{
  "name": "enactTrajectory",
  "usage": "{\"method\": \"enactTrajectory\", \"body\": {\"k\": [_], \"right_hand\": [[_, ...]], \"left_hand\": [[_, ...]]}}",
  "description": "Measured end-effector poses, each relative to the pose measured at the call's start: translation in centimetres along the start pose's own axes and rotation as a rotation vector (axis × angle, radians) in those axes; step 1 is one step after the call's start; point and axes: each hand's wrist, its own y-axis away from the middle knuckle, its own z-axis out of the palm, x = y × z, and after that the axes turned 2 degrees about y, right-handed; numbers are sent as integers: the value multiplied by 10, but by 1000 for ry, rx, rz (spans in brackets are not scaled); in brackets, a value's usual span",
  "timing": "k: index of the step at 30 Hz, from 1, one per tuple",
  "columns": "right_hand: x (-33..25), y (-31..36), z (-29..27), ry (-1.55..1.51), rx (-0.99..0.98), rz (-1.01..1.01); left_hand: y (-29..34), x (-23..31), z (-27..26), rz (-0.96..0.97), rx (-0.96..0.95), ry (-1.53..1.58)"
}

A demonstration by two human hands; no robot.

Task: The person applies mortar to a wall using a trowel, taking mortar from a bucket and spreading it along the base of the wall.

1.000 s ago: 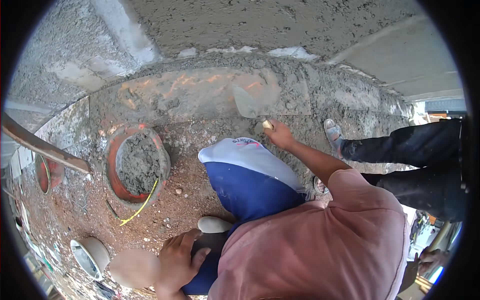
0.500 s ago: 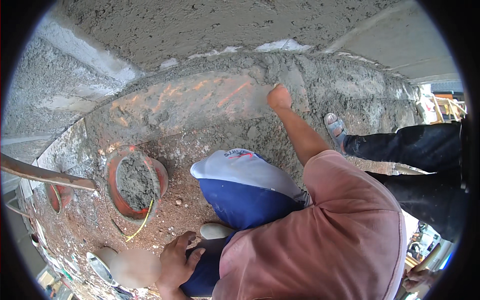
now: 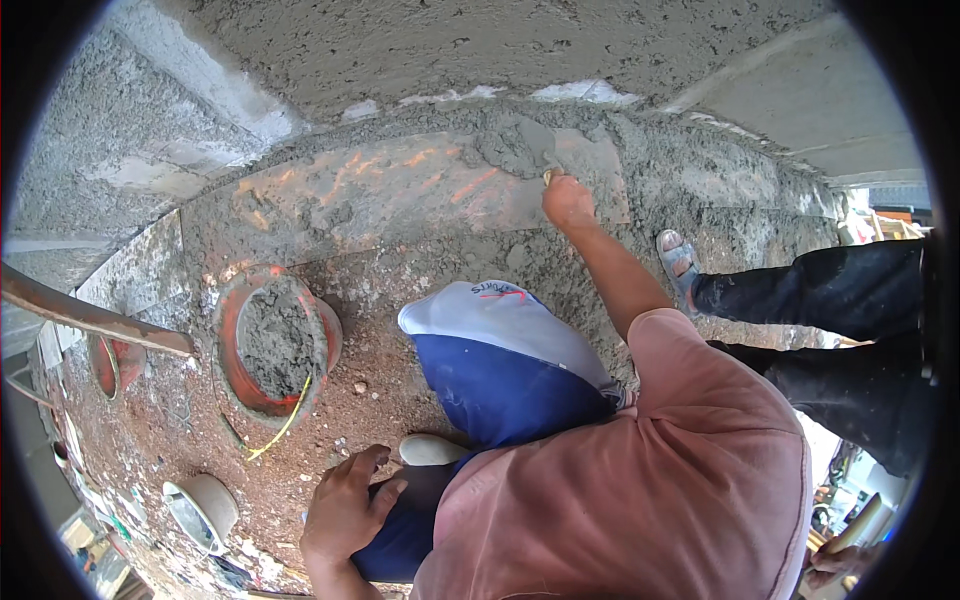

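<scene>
My right hand (image 3: 570,203) is closed round the handle of a trowel (image 3: 540,143). Its blade lies against a lump of wet grey mortar (image 3: 505,148) on a long flat board (image 3: 380,200) smeared with cement and streaked orange. My left hand (image 3: 350,505) rests on my dark blue trouser leg, fingers loosely apart and holding nothing. Between the hands is my bent knee in blue-and-grey trousers (image 3: 480,370). Left of it stands an orange-rimmed bucket (image 3: 233,340) of mortar, with a yellow handle (image 3: 285,428) hanging down its side.
A rough cement surface (image 3: 400,50) spans the far side. At left are a curved brown bar (image 3: 100,318), a second orange bucket (image 3: 125,365) and a pale bucket (image 3: 215,500). Another person's sandalled foot (image 3: 678,265) stands at right; their hand (image 3: 840,562) shows lower right.
The trowel blade now shows beside the mortar, which is bunched into a larger lump. My right hand has shifted slightly; my left stays on my leg. The view has moved a little.
</scene>
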Motion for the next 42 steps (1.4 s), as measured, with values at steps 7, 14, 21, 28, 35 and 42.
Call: {"method": "enactTrajectory", "body": {"k": [7, 14, 21, 28, 35, 42], "right_hand": [[99, 57, -20, -483, 175, -152], [95, 1, -33, -190, -874, -425], [56, -104, -62, -287, -689, -355], [33, -129, -53, -300, -556, -416], [100, -66, -27, -271, -835, -499], [57, -131, -37, -49, -433, -572]], "left_hand": [[21, -1, 3, 29, 52, 24], [20, -5, 6, -104, 66, 58], [20, 11, 8, -193, 107, 92], [21, 11, 9, -199, 179, 89], [23, 5, 9, -215, 159, 146], [21, 5, 10, -246, 168, 103]]}}
